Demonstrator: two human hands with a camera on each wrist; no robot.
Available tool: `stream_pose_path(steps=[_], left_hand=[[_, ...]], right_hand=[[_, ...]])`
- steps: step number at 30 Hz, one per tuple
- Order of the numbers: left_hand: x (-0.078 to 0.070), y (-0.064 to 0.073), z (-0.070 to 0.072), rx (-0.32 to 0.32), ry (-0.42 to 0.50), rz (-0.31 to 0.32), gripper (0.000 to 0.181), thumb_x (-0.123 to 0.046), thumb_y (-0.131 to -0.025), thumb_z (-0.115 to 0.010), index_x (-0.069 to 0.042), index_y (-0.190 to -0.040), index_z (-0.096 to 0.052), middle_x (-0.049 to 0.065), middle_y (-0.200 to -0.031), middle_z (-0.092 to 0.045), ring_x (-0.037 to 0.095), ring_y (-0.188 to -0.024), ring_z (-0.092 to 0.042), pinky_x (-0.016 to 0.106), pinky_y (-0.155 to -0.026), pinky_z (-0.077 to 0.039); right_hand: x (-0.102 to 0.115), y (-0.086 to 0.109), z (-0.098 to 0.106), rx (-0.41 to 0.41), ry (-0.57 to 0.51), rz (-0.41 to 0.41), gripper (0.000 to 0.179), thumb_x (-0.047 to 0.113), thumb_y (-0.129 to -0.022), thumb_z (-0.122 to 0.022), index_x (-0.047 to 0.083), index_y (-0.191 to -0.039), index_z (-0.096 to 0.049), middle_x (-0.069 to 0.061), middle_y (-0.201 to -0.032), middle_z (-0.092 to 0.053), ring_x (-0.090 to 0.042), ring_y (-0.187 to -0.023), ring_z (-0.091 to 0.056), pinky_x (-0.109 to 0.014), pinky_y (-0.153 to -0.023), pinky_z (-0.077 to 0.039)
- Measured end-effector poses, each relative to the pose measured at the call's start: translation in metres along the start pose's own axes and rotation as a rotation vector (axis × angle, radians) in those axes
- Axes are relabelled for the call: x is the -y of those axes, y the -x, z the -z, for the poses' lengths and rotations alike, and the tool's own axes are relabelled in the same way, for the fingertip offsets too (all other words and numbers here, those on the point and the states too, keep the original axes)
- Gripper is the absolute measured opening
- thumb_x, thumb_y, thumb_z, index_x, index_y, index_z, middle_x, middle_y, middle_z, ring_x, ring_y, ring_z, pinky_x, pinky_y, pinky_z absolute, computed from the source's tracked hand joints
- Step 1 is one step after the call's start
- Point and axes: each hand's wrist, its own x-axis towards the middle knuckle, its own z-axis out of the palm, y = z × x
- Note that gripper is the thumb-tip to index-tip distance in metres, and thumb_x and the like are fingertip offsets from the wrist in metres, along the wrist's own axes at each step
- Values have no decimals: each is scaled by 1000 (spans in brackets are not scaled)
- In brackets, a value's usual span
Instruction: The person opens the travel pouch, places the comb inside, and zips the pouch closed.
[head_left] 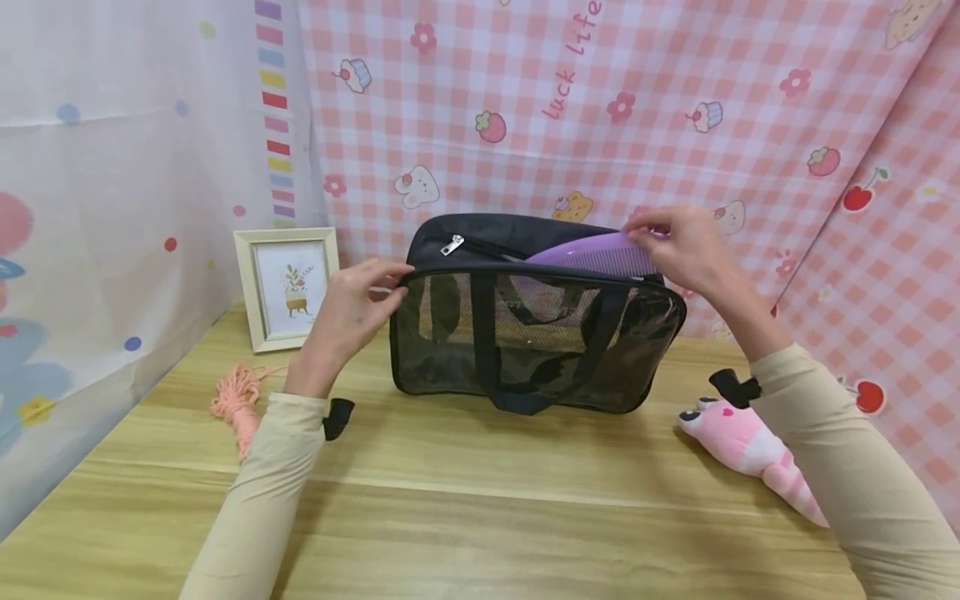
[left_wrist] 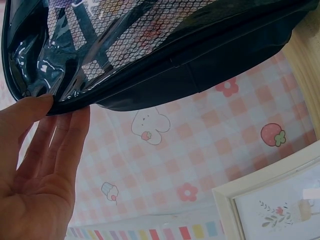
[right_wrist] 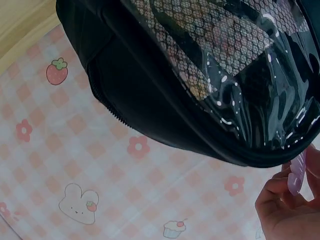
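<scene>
A black bag with a clear front and mesh (head_left: 442, 358) stands upright on the table, its top zipper undone. My left hand (head_left: 352, 312) pinches the bag's upper left corner between thumb and fingers; the left wrist view shows this hand (left_wrist: 45, 165) with the thumb on the clear side. My right hand (head_left: 686, 246) pinches one end of a purple comb (head_left: 592, 252) at the bag's right top. The comb lies slanted in the opening, teeth down, its left part inside the bag. In the right wrist view only the comb's tip (right_wrist: 296, 175) shows between the fingers.
A cream picture frame (head_left: 247, 292) stands at the back left, with a bundle of peach cord (head_left: 238, 408) in front of it. To the right lies a pink plush toy (head_left: 738, 442), partly behind the right forearm. Patterned cloth (head_left: 480, 75) hangs behind the table.
</scene>
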Motion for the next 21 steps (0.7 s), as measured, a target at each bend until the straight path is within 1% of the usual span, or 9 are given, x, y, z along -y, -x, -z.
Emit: stream_pose_path(steps=[2, 5, 10, 15, 21], left_hand=[[0, 0, 0, -1, 2, -5, 27, 7, -83, -68, 0, -109, -68, 14, -102, -66, 24, -85, -66, 32, -72, -60], [1, 0, 1, -4, 2, -13, 27, 8, -82, -68, 0, -108, -68, 14, -102, -66, 24, -85, -66, 30, -72, -60], [1, -1, 0, -8, -3, -24, 27, 8, -81, -69, 0, -107, -69, 14, -102, -67, 23, -84, -66, 28, -71, -60], [1, -1, 1, -7, -4, -27, 26, 9, -81, -69, 1, -106, -69, 14, -100, -67, 24, -84, -66, 29, -71, -60], [1, -1, 0, -10, -7, -26, 26, 9, -81, -69, 1, -106, -69, 14, -100, -67, 23, -84, -66, 28, -71, -60]], right_hand=[[0, -1, -1, 17, -9, -13, 18, 7, -94, -57, 0, -102, -72, -18, -107, -66, -31, -94, -61, -41, -77, -51], [0, -3, -4, 32, -36, -44, 19, 9, -94, -57, 1, -102, -72, -16, -103, -66, -27, -87, -59, -33, -71, -48], [-2, -4, -10, 35, -108, -85, 19, 11, -94, -60, 1, -102, -72, -13, -99, -64, -22, -80, -54, -21, -62, -43], [-4, -4, -14, 47, -170, -95, 18, 10, -93, -60, -1, -102, -72, -14, -96, -63, -20, -78, -53, -19, -59, -44], [-8, -5, -19, 82, -204, -114, 19, 9, -94, -60, -2, -103, -72, -16, -96, -65, -19, -79, -53, -18, -59, -44]])
